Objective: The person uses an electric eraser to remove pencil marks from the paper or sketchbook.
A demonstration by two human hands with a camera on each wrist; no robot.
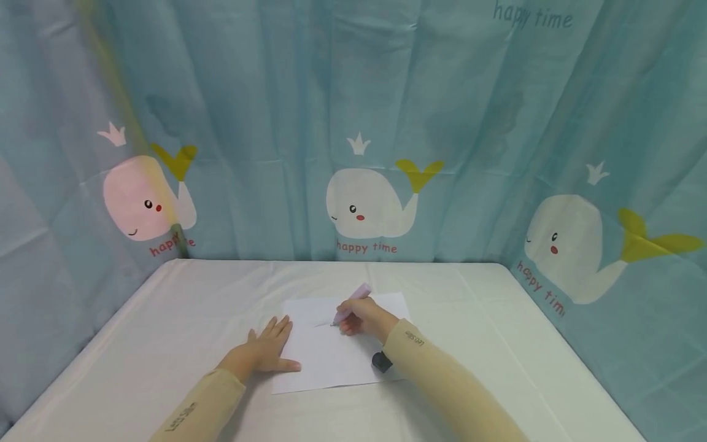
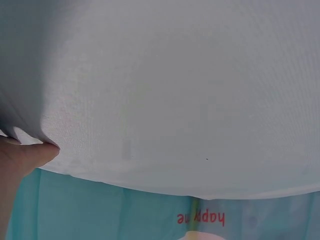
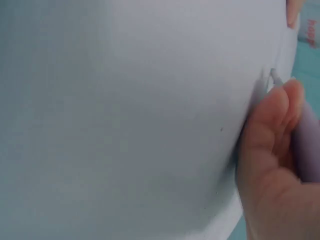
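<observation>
My right hand [image 1: 366, 315] pinches a lilac pen [image 1: 361, 291], its tip down on a white sheet of paper [image 1: 331, 363]. A thin dark line [image 1: 321, 325] runs on the sheet, just left of the tip. Up close in the right wrist view, thumb and fingers close around the pen [image 3: 306, 142]. Flat on the sheet's left edge rests my left hand [image 1: 267, 351], its fingers spread and the thumb pointing right across the paper. Only part of the left hand [image 2: 27, 156] enters the left wrist view.
A white cloth covers the table [image 1: 182, 344]. Beneath my right forearm a small black object [image 1: 381, 361] shows, partly hidden by the sleeve. Behind the table and along both sides hangs a blue curtain [image 1: 265, 184] printed with whales.
</observation>
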